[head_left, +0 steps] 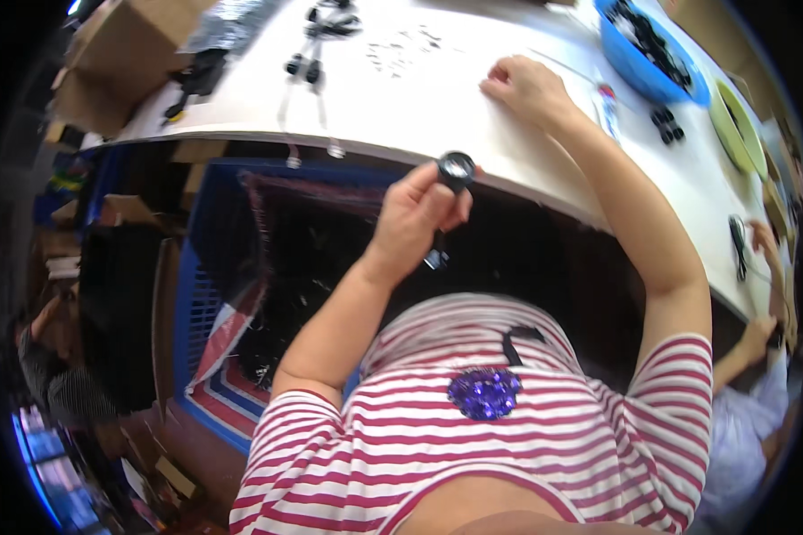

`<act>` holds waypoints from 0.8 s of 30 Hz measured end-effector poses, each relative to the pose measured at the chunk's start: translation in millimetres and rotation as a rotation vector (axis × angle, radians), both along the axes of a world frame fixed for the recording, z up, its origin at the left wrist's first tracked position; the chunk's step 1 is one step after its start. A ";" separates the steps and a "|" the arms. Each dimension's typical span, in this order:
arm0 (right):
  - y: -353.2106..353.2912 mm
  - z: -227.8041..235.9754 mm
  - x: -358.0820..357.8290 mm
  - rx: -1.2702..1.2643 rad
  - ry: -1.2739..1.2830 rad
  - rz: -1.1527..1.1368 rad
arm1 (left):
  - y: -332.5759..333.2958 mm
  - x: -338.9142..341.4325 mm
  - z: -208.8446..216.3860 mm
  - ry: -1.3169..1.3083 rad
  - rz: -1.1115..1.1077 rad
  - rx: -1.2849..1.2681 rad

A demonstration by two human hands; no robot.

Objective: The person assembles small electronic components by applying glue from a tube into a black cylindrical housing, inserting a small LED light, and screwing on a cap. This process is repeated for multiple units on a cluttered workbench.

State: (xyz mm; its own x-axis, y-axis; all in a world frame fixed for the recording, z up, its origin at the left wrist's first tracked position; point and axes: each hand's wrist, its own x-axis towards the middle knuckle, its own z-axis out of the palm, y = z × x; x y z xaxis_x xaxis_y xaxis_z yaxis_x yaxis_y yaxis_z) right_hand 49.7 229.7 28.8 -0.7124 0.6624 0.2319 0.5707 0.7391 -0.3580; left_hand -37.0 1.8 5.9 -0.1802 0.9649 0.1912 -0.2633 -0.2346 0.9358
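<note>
My left hand is closed round a small black round piece with a shiny, lens-like face, held up at the table's front edge. Below those fingers hangs a dark bit with a glossy end; whether it joins the round piece I cannot tell. Out on the white table, my right hand has its fingers curled together, thumb against them, low over the surface. Anything between these fingertips is hidden or too small to name. Left of that hand, several tiny dark and pale parts lie scattered.
Black pieces with wires lie at the far left. A blue basin of black parts, a green basin, a tube and small black parts occupy the right. Below stands a lined blue crate. A co-worker's hand shows far right.
</note>
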 end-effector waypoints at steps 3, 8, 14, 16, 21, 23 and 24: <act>-13.1 12.9 30.4 -0.188 0.062 0.026 | 12.2 9.1 -11.3 0.006 -0.034 0.004; -73.0 41.6 81.6 -0.492 0.394 0.368 | 22.3 22.6 -22.4 -0.002 -0.077 0.003; -96.1 41.9 104.8 -0.420 0.375 0.442 | 23.9 35.2 -22.0 -0.003 -0.138 0.021; -98.2 39.3 107.9 -0.444 0.414 0.440 | 22.0 39.2 -20.0 0.008 -0.135 0.009; -100.1 47.4 120.1 -0.449 0.356 0.418 | 22.0 44.2 -14.8 0.057 -0.137 -0.054; -100.6 50.3 124.0 -0.401 0.299 0.374 | 18.5 40.9 -12.2 0.066 -0.136 -0.078; -94.6 52.4 130.9 -0.398 0.267 0.313 | 15.5 40.8 -11.9 0.032 -0.129 -0.084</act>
State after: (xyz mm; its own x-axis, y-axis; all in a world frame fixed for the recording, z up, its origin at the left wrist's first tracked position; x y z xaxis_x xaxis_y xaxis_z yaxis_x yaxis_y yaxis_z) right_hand 180.6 135.1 81.1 -0.8396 0.5024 0.2066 0.1978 0.6369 -0.7451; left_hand 3.8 17.3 -6.0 -0.0488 0.9925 0.1122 -0.2563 -0.1210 0.9590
